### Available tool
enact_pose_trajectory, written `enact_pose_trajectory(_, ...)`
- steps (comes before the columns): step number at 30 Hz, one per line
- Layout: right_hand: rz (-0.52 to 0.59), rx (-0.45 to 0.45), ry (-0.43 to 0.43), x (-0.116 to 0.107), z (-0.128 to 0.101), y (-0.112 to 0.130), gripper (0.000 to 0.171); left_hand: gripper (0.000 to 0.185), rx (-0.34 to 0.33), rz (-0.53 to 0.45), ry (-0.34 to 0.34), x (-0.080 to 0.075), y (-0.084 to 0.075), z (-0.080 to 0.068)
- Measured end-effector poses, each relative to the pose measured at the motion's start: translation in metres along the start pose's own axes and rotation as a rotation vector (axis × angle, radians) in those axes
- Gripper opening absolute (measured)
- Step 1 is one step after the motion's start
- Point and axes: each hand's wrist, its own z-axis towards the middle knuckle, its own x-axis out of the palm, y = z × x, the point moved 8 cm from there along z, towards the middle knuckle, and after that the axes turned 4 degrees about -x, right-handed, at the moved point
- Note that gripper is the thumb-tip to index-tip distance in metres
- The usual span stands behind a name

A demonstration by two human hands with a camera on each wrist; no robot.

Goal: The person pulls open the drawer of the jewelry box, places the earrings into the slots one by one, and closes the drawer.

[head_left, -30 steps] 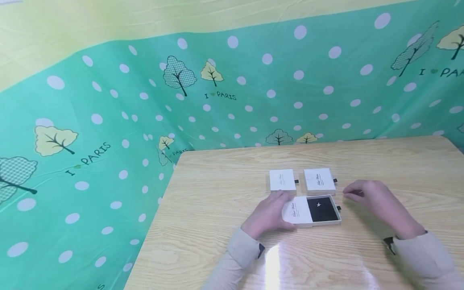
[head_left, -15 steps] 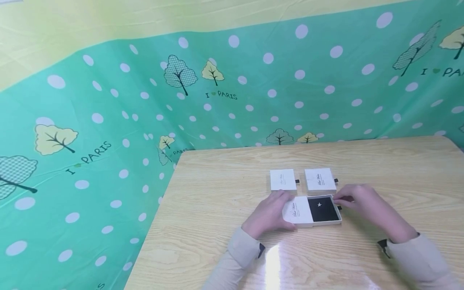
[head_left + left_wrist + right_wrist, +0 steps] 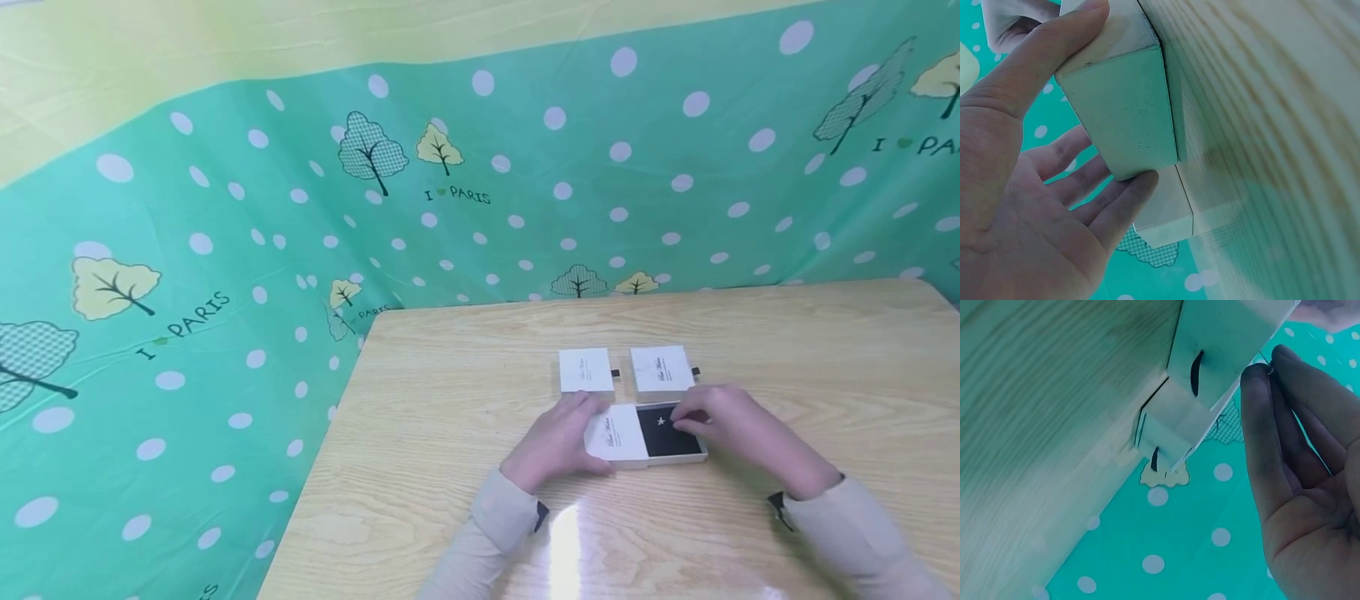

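My left hand (image 3: 553,440) grips the sleeve end of a white drawer box (image 3: 617,435), thumb on the near side and fingers on the far side. Its tray is slid out to the right, showing a black insert (image 3: 660,446) with a small silvery star-shaped piece (image 3: 661,422) on it. Over the right part of the insert is my right hand (image 3: 723,419). In the right wrist view, its thumb and finger pinch a tiny shiny metal piece (image 3: 1270,370) with a thin pin, like a stud earring; the fingertips mostly hide it.
Behind the opened box stand two closed white drawer boxes, one on the left (image 3: 585,370) and one on the right (image 3: 662,368), each with a black pull tab. All sit on a wooden table (image 3: 442,392). A green dotted cloth (image 3: 465,250) hangs behind.
My right hand has moved left from beside the box, past the tray's end, to above the black insert. The left hand and the boxes have stayed in place.
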Motion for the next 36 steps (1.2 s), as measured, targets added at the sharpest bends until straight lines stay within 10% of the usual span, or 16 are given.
enact_pose_trajectory(36,0.006,-0.079,0.095,0.023,0.001,0.017,0.012,0.091,0.007,0.0,-0.006,-0.001,-0.001,0.001)
